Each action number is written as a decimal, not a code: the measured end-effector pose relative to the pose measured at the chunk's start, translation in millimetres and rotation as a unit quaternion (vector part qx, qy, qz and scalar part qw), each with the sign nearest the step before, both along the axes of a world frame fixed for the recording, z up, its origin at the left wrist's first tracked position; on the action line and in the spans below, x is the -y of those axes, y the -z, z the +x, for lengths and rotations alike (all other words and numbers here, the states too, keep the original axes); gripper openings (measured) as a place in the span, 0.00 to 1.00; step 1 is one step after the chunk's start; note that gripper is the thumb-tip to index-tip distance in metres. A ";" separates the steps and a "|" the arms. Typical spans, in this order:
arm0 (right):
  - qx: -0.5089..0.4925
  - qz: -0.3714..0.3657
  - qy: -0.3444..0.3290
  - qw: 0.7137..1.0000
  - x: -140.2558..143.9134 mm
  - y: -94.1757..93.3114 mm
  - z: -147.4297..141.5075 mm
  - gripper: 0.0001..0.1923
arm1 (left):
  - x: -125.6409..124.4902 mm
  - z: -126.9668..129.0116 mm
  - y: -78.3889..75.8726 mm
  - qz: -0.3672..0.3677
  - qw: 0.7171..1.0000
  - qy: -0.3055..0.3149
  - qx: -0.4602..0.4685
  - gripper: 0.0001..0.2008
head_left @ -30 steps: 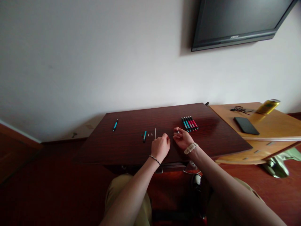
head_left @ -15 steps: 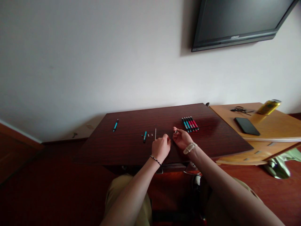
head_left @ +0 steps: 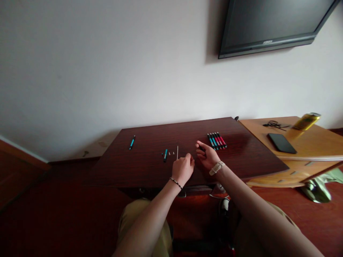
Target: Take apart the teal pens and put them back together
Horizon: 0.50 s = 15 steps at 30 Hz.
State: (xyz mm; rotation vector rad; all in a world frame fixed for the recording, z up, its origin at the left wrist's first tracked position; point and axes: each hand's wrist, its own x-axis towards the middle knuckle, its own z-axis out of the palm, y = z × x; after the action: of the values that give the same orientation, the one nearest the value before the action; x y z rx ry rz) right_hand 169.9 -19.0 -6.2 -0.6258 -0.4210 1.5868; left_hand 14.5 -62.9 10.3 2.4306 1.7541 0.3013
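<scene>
My left hand (head_left: pixel 183 166) is closed over the dark wooden table, its fingertips turned away, so anything inside is hidden. Just beyond its knuckles lies a thin white pen refill (head_left: pixel 177 151). To the left are a teal pen barrel (head_left: pixel 165 155) and several tiny parts, among them a small pale piece (head_left: pixel 169 154). My right hand (head_left: pixel 207 156), palm partly up, has its fingers curled around a small dark piece (head_left: pixel 202 148), too small to name surely. Beyond it, a row of teal and red pens (head_left: pixel 216 141) lies side by side. A single teal pen (head_left: pixel 132 142) rests far left.
The table (head_left: pixel 150 137) stands against a white wall, with a TV (head_left: pixel 270 28) above. Adjoining at right, a lighter wooden cabinet (head_left: pixel 316 142) carries a black phone (head_left: pixel 282 143), a dark cable (head_left: pixel 275 124) and a yellow can (head_left: pixel 306 121). My knees are below the front edge.
My right hand has turned slightly and its fingers have shifted up and left; a dark piece now shows where a shiny bit showed before. My left hand has barely moved.
</scene>
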 end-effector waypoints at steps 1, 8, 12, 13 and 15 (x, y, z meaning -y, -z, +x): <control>0.031 0.014 0.009 0.999 0.5 -0.6 -0.5 0.07 | 0.6 -1.9 0.1 0.002 1.000 0.000 0.000 0.10; 0.299 0.064 0.035 0.951 0.3 2.7 -2.6 0.14 | 4.1 -20.2 -0.6 0.004 1.000 -0.004 -0.009 0.10; 0.521 0.150 0.057 0.838 -3.7 10.1 -4.1 0.06 | 6.4 -29.9 -0.5 -0.010 1.000 -0.013 -0.015 0.10; 0.564 0.165 0.059 0.807 -4.2 12.1 -5.2 0.05 | 7.0 -32.2 -0.2 -0.011 1.000 -0.015 -0.016 0.10; 0.633 0.180 0.058 0.751 -4.2 15.6 -8.8 0.06 | 8.1 -37.0 0.7 -0.013 1.000 -0.018 -0.017 0.11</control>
State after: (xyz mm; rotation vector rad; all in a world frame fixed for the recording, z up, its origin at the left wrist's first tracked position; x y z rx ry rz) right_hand 161.1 -14.9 -21.8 -1.3376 -1.6095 0.6882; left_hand -22.4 -71.1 9.7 2.4032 1.8045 0.2403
